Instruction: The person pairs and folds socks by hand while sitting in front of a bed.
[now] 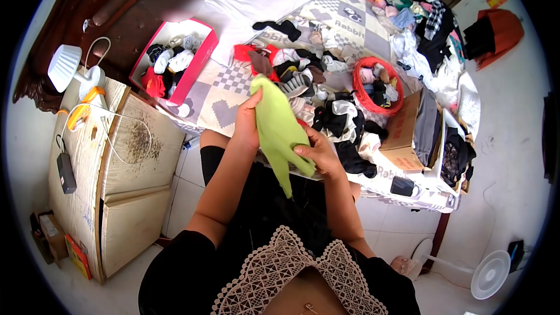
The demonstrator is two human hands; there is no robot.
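left hand (248, 121): pinching upper left edge of a floppy lime-green cloth piece (273, 122) | right hand (321, 151): thumb n fingers nipping its lower right side | cloth kinda slung between em, pointy bit dangling over the black-clothed lap (259, 204), messy black-and-white clothes pile (338, 118) beyond

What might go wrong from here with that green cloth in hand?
The green cloth hangs loosely between the left hand and right hand, so it might slip if both relax. The black clothing near the front edge of the bed could be brushed off. The small dark object by that edge may get knocked down.
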